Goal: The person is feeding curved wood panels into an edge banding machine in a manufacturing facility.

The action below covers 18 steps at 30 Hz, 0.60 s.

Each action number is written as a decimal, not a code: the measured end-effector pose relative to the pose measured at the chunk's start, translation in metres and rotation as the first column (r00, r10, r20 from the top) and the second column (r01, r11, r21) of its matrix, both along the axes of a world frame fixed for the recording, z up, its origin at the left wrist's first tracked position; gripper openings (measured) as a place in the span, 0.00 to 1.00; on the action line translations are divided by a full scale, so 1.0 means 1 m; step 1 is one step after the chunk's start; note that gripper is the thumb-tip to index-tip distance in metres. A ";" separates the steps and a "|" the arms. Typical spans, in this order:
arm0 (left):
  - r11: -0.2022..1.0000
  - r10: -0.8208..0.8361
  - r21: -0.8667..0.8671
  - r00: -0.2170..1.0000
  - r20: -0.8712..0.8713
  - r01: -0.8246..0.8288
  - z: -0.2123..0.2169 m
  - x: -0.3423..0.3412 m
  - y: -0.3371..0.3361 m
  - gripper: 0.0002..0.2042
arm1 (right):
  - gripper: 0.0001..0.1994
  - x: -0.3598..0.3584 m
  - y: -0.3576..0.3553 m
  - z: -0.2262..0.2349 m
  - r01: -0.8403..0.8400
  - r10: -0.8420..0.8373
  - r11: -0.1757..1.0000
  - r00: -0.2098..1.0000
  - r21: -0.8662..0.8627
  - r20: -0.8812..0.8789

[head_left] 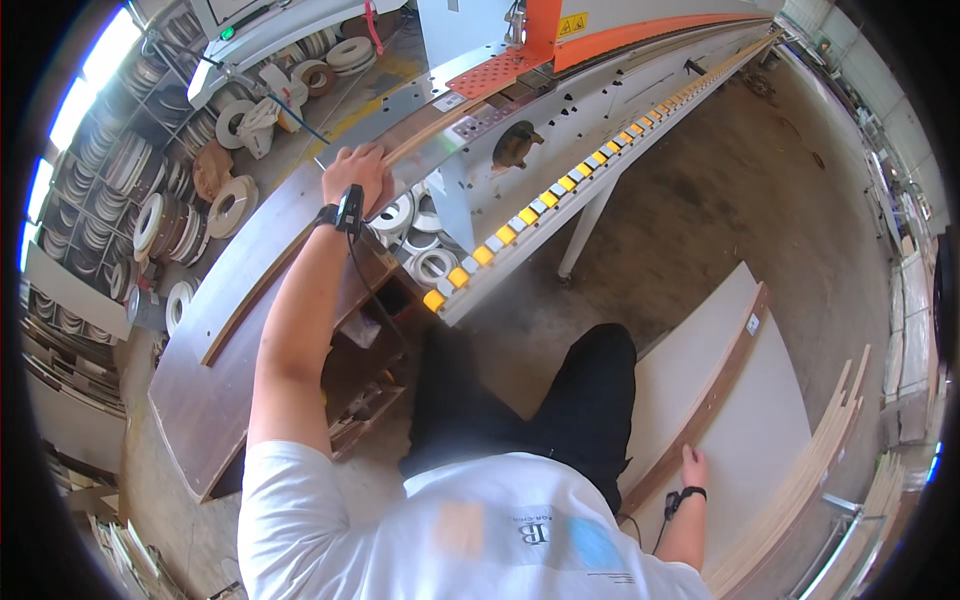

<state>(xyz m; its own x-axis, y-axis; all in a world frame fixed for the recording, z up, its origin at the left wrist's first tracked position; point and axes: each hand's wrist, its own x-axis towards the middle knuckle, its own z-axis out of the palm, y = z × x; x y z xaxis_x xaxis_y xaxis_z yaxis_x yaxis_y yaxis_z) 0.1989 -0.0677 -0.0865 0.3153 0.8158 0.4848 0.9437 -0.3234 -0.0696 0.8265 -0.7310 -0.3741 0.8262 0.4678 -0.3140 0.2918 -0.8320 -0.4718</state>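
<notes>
My left hand (357,178) is at the near end of the orange and grey machine (480,75). Its fingers bend over the end of a narrow wooden strip (430,132) lying along the machine's bed. Low on the right, my right hand (692,468) is loosely closed against the edge of a long brown wooden strip (712,388). That strip bears a small white label (752,324) and lies across a large pale panel (775,400). Whatever the right fingers may grip is hidden.
A support rail with yellow and grey rollers (528,215) runs beside the machine. At left stands a brown table (215,400) carrying another strip (255,290). Rolls of edge banding (232,207) fill shelves beyond. Pale wooden strips (800,495) lie at right.
</notes>
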 end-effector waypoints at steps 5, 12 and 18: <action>1.000 -0.020 0.024 0.997 0.077 0.018 -0.007 0.010 0.012 0.10 | 0.31 -0.027 0.052 0.003 0.141 -0.146 0.988 0.987 0.064 0.074; 0.999 0.011 -0.043 0.999 0.031 -0.010 -0.012 0.070 0.062 0.07 | 0.40 -0.037 0.053 0.020 0.155 -0.153 0.987 0.987 -0.046 0.037; 0.991 -0.062 0.123 0.995 0.077 0.052 -0.029 0.091 0.083 0.11 | 0.36 -0.060 0.059 0.006 0.134 -0.135 0.990 0.990 0.035 0.039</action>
